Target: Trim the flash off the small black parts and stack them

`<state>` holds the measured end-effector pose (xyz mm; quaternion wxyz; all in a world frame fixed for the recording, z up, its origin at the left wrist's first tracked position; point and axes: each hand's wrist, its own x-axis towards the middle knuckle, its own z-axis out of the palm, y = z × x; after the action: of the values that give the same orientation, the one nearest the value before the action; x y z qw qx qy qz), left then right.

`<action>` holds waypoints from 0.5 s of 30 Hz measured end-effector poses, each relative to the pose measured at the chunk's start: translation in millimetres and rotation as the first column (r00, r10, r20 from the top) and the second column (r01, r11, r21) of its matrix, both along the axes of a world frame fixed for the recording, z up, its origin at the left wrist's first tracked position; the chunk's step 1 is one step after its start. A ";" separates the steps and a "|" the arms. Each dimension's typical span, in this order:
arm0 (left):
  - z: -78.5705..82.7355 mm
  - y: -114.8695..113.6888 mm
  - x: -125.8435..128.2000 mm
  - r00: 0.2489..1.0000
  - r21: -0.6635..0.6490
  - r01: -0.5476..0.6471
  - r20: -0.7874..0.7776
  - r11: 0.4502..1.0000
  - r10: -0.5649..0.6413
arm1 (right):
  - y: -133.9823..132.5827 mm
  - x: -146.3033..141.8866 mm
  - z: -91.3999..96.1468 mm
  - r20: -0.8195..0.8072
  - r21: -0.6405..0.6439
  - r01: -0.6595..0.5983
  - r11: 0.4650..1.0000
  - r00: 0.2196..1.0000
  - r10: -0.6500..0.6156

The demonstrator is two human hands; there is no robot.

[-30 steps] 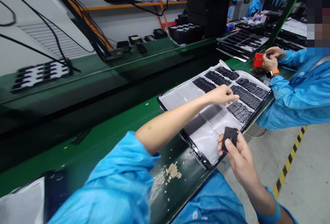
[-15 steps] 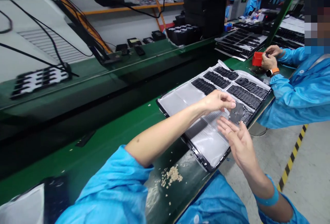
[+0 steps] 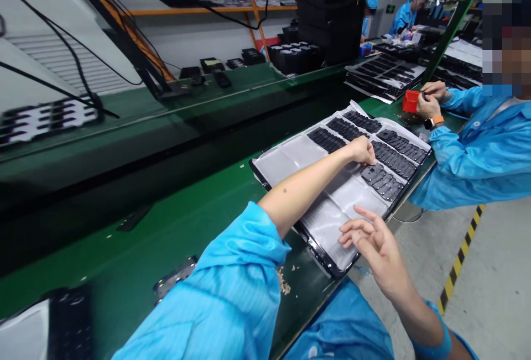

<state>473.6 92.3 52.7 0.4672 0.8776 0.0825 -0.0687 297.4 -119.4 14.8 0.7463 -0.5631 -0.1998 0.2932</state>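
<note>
My left hand reaches over the lined tray, its fingers closed in a pinch at the upper corner of a flat black part. That part lies at the near end of a row of similar overlapping black parts. My right hand hovers above the tray's front corner with its fingers apart and nothing in it. The black tray, lined with a pale translucent sheet, carries several rows of black parts in its far half; the near half shows bare sheet.
A co-worker's hands are beside a red bin at the right. Pale crumbs lie on the green bench. Near my left sleeve is a dark metallic piece. Stacked trays stand farther back.
My left hand has lowered the dark flat part from above the tray to the row's near end. My right hand has moved away from it, toward the tray's front corner.
</note>
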 end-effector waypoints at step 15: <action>31.6 25.8 -54.5 0.984 0.217 -0.086 0.173 0.972 0.049 | -21.5 -14.5 9.1 0.165 -0.140 -0.123 0.982 0.975 0.146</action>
<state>419.1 118.0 84.3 0.3729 0.9239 0.0805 0.0304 282.9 -140.8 23.9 0.6665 -0.6187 -0.2829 0.3049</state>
